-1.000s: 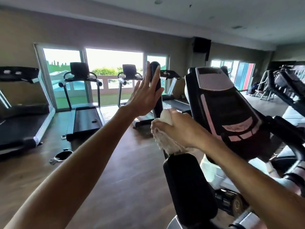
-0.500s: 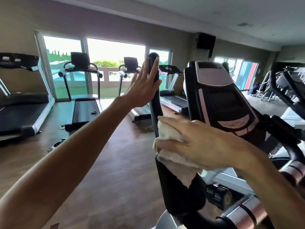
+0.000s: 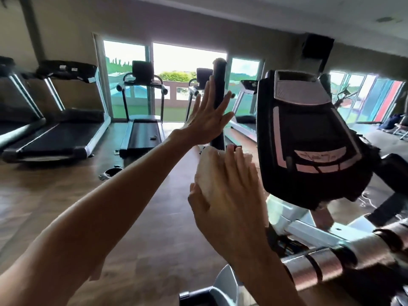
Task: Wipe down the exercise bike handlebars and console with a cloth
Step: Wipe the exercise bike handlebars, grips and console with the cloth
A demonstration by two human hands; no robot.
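while the right hand (image 3: 229,208) wraps a white cloth (image 3: 209,173) around the upright black handlebar (image 3: 219,85), fingers curled over the cloth, the left hand (image 3: 207,120) stands flat and open higher up with straight fingers against the same bar. the bar's lower part is hidden behind the cloth, so how far the cloth goes round is hard to say. just right of both hands sits the black console (image 3: 309,138). beyond, on the wooden floor (image 3: 132,217), treadmills (image 3: 141,120) face bright windows (image 3: 187,58).
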